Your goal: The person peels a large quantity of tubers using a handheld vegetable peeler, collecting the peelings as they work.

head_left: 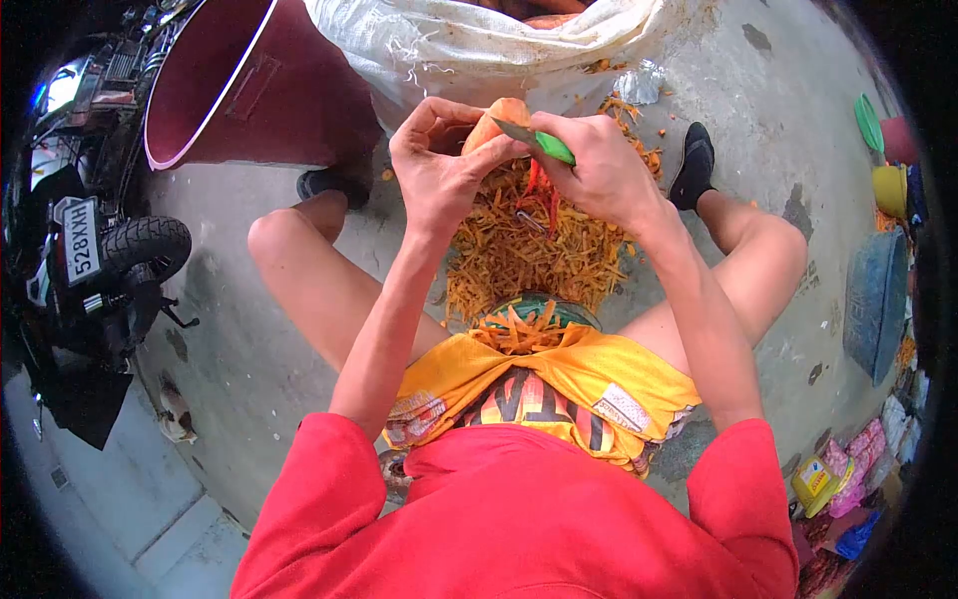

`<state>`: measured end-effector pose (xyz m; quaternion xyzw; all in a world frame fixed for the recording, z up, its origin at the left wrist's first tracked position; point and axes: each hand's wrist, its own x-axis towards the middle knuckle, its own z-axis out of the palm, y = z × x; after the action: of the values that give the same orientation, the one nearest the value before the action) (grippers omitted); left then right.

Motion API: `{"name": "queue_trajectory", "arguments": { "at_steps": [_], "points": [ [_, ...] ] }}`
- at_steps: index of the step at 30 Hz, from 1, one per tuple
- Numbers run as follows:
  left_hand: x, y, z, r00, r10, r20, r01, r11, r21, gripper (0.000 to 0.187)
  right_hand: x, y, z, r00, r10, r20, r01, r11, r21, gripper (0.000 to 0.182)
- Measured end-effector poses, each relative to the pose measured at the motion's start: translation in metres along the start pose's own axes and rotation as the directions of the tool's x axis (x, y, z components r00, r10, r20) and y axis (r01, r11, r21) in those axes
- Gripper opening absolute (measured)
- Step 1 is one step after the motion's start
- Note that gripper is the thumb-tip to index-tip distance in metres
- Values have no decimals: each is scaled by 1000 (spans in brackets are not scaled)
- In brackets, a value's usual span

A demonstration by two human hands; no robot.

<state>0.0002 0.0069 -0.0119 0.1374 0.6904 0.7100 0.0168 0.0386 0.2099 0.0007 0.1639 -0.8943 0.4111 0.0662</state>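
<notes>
My left hand [439,165] is closed around a thick orange carrot [506,112], its upper end showing above the fingers. A knife [547,145] with a green handle is gripped in my right hand [611,170], and its blade lies against the carrot. Part of the blade and most of the carrot's lower end are hidden by fingers. Below both hands spreads a heap of orange-brown peelings [529,255] on the floor. Some red strings hang in front of the heap, under the right hand. More strips of peel [521,329] lie on the yellow shorts between the legs.
A white woven sack [479,60] with orange roots inside stands straight ahead. Left of it is a large dark red tub [289,100]. A motorcycle [110,250] is at the far left. A blue-grey basin [876,304] and several bags and containers line the right side.
</notes>
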Motion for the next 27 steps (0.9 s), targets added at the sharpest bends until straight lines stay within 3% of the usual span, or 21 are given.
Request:
{"name": "queue_trajectory", "arguments": {
  "at_steps": [5, 7, 8, 10, 12, 13, 14, 15, 17, 19, 20, 22, 23, 27],
  "points": [
    [4, 7, -10, 998, -44, 36, 45, 998, -36, 41, 3, 3, 4, 999, 35, 25, -34, 999, -12, 19],
    [4, -2, -20, 991, 33, 129, -15, 991, -134, 47, 9, 20, 13, 976, 205, 68, -204, 979, -32, 23],
    [1, -3, -18, 991, 31, 129, -14, 991, -131, 47, 5, 85, 27, 941, 257, 221, -216, 957, -192, 28],
    [2, -6, -14, 966, 170, 195, -42, 847, -530, 51, 4, 100, -1, 935, 309, 177, -264, 935, -236, 30],
    [3, -13, -21, 984, 60, 169, 25, 888, -460, 51, 4, 94, -29, 922, 353, 158, -321, 927, -195, 30],
    [4, -4, -24, 981, -42, 191, 115, 914, -390, 56, 10, 71, -53, 811, 535, 236, -482, 841, -247, 29],
    [5, 8, -25, 966, -149, 211, 212, 925, -317, 62, -1, 80, -58, 920, 379, 102, -335, 893, -300, 30],
    [8, 14, -25, 966, -148, 211, 211, 924, -318, 62, -5, 70, -64, 925, 379, 34, -363, 905, -222, 29],
    [7, 18, -21, 882, -365, 298, 444, 856, -265, 78, -9, 57, -73, 915, 402, -35, -403, 904, -140, 28],
    [2, 14, -15, 871, -319, 374, 429, 866, -259, 82, -3, 50, -69, 953, 223, -203, -129, 910, 394, 22],
    [1, 13, -13, 859, -264, 438, 400, 881, -254, 86, -1, 45, -63, 951, 231, -206, -136, 909, 393, 22],
    [-1, 12, -5, 841, -234, 487, 432, 833, -346, 88, 4, 36, -47, 926, 167, -338, 83, 784, 616, 26],
    [-2, 11, -3, 837, -238, 492, 453, 806, -380, 89, 6, 37, -42, 945, 118, -304, 106, 771, 627, 35],
    [-2, 8, 4, 831, -225, 509, 482, 747, -457, 90, 5, 19, -21, 946, 173, -274, 77, 701, 709, 35]
  ]
}}
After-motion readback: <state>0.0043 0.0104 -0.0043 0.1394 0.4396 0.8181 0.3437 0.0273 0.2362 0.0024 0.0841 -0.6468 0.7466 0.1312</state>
